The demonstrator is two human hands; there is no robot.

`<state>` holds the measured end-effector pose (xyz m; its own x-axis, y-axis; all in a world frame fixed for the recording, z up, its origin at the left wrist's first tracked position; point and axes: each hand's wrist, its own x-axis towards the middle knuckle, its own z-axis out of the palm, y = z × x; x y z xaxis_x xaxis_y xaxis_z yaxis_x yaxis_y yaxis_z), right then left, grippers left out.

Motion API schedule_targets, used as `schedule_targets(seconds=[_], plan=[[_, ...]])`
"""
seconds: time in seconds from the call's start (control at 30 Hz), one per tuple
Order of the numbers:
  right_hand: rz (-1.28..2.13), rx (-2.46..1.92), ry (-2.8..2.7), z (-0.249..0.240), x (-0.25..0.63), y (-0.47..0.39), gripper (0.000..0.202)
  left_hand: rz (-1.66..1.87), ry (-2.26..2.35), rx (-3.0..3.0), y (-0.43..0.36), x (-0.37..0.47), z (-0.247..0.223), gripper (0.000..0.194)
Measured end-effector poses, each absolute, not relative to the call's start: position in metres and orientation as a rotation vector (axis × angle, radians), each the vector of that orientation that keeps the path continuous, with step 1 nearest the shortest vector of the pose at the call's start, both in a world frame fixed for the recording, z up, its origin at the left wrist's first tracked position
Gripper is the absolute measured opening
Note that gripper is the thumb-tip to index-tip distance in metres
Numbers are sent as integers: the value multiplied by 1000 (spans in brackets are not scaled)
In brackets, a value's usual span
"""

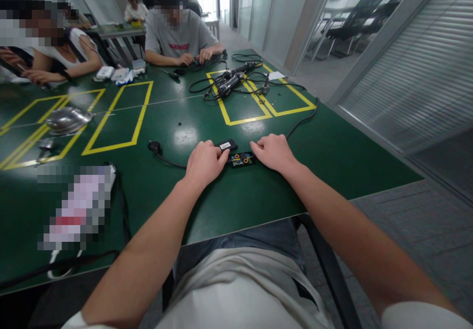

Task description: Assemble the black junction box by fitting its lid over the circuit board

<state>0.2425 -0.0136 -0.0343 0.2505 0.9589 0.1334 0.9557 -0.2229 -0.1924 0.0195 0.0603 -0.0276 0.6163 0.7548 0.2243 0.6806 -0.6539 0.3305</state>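
A power adapter lies opened on the green table in front of me. Its circuit board (242, 159), with copper-coloured coils, sits in a black half-shell. Just behind the board is the black cover (231, 144) with a white label, tilted beside my left hand (206, 161). The fingers of that hand are curled around the cover's left end, thumb on its near side. My right hand (275, 151) is closed at the right end of the board; its fingertips are partly hidden. A black cable (303, 120) runs out from behind it. To the left, a cord ends in a plug (154, 147).
Yellow tape rectangles (135, 137) mark the table (351, 159). A blurred phone-like object (81, 203) lies at left, near a metal bowl-shaped part (69, 120). Black tools with cables (232, 82) lie ahead. A person (179, 36) works opposite; another person (62, 58) sits left.
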Motion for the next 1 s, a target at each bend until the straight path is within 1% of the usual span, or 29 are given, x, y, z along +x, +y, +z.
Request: schedule_targets(seconds=[0.13, 0.2, 0.43, 0.67, 0.87, 1.0], plan=[[32, -2304, -1795, -32, 241, -14, 56, 652, 1203, 2570, 61, 19, -28, 24], [38, -2311, -1795, -30, 241, -14, 58, 703, 1200, 2546, 62, 19, -27, 19], [20, -2317, -1808, -29, 240, -15, 64, 665, 1146, 2544, 65, 19, -29, 27], [15, -2313, -1828, -30, 239, -13, 62, 579, 1154, 2583, 62, 21, -26, 30], [10, -2310, -1811, -32, 238, -13, 55, 619, 1163, 2556, 68, 22, -31, 30], [7, -2315, -1753, -32, 239, -13, 57, 683, 1148, 2530, 70, 21, -31, 26]])
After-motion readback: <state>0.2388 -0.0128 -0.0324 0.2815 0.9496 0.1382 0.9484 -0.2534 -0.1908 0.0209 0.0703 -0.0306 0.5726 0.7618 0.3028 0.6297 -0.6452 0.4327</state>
